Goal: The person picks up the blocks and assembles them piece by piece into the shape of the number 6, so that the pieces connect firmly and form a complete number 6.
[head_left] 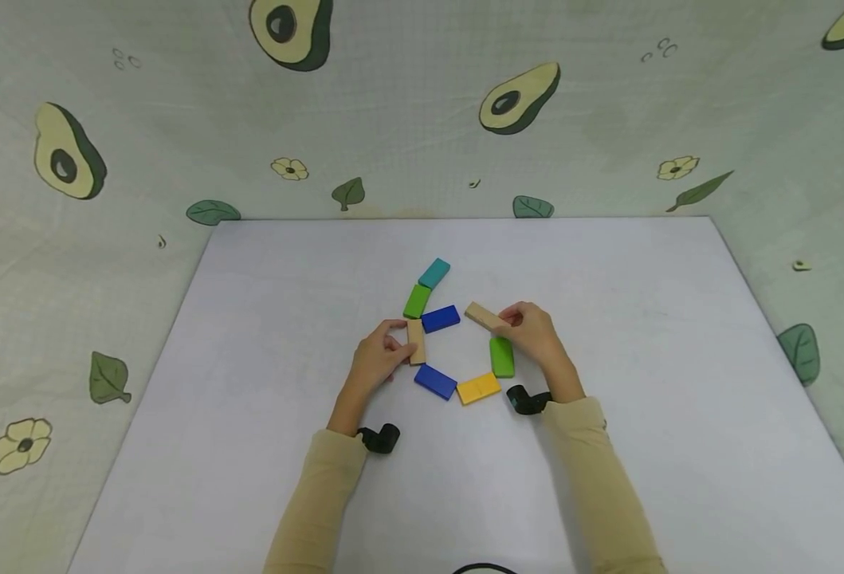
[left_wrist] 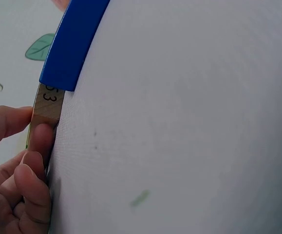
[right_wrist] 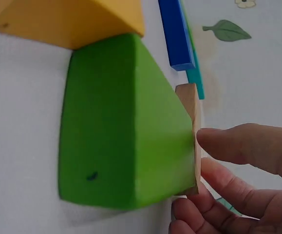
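My left hand (head_left: 375,356) pinches a plain wooden block (head_left: 417,342) at the left side of a ring of blocks. In the left wrist view, dark digits mark this wooden block (left_wrist: 48,102), and a blue block (left_wrist: 75,44) lies against its end. On the other side, my right hand (head_left: 531,329) holds a second plain wooden block (head_left: 484,316) by its right end, just above a green block (head_left: 502,357). That wooden block (right_wrist: 195,117) is partly hidden behind the green block (right_wrist: 131,126) in the right wrist view.
A blue block (head_left: 436,382) and a yellow block (head_left: 478,388) form the ring's near side. Another blue block (head_left: 441,319) lies at its upper left. A green block (head_left: 418,301) and a teal block (head_left: 434,273) trail off toward the back of the white table (head_left: 264,319).
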`<action>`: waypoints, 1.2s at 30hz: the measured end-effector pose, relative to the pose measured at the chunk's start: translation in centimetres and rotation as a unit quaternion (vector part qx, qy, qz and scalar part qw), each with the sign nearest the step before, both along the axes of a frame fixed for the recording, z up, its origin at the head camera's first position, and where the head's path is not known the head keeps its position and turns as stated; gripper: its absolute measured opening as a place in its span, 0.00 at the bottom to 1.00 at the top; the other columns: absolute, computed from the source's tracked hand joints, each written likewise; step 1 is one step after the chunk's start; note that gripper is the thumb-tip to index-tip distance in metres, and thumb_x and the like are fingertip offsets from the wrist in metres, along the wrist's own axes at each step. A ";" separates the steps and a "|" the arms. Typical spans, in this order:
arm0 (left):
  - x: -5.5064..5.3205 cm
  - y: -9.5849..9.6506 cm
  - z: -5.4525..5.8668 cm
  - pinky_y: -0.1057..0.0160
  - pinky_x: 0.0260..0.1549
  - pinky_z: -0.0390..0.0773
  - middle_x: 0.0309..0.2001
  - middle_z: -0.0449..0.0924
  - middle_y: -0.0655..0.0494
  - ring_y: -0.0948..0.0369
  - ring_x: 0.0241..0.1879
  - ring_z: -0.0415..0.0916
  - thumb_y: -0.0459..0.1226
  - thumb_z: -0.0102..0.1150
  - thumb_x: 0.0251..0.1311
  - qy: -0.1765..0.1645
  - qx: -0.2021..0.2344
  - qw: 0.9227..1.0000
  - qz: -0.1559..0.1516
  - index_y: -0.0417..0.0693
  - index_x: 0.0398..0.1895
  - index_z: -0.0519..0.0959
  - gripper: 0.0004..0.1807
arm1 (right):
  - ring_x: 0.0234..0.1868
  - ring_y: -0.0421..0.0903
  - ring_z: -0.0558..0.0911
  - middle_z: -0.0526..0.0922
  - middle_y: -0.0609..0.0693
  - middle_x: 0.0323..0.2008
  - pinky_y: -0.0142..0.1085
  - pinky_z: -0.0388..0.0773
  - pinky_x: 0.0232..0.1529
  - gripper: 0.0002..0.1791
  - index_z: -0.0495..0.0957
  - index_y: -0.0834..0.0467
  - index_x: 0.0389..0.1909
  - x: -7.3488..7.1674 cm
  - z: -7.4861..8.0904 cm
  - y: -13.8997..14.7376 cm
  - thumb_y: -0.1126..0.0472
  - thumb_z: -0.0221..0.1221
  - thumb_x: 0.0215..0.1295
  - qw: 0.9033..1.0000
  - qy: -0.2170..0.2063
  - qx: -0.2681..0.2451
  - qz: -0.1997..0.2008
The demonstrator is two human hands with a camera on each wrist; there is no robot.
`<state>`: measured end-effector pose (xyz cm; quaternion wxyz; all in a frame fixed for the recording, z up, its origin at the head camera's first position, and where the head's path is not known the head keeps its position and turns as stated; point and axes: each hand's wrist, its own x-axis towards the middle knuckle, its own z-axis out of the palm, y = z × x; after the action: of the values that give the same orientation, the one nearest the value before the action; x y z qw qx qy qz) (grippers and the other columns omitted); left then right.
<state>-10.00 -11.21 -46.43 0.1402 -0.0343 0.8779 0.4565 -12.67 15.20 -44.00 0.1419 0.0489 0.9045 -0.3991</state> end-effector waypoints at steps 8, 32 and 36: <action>0.0 0.0 0.1 0.68 0.14 0.64 0.23 0.78 0.55 0.62 0.10 0.65 0.45 0.60 0.57 -0.002 0.003 1.000 0.000 0.51 0.60 0.69 0.27 | 0.41 0.52 0.75 0.78 0.61 0.40 0.38 0.73 0.41 0.14 0.76 0.66 0.45 -0.4 0.0 -0.8 0.61 0.56 0.63 1.000 0.006 -0.001 0.008; 0.1 0.2 -0.1 0.68 0.13 0.64 0.22 0.77 0.55 0.62 0.09 0.64 0.44 0.60 0.58 -0.007 0.004 1.000 0.008 0.52 0.60 0.69 0.26 | 0.37 0.49 0.75 0.78 0.58 0.39 0.34 0.73 0.38 0.14 0.76 0.64 0.46 -0.4 0.0 -1.2 0.60 0.56 0.64 0.999 -0.033 -0.001 0.012; 0.1 0.2 -0.1 0.68 0.13 0.64 0.22 0.77 0.55 0.62 0.10 0.64 0.44 0.60 0.58 -0.007 0.005 1.000 0.008 0.52 0.60 0.69 0.26 | 0.38 0.49 0.75 0.77 0.59 0.40 0.34 0.73 0.38 0.15 0.75 0.65 0.47 -0.5 0.0 -1.1 0.59 0.55 0.65 0.999 -0.034 0.003 0.015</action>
<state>-9.91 -11.01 -46.49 0.1427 -0.0436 0.8743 0.4619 -13.15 14.10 -44.04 0.1787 0.0492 0.9011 -0.3920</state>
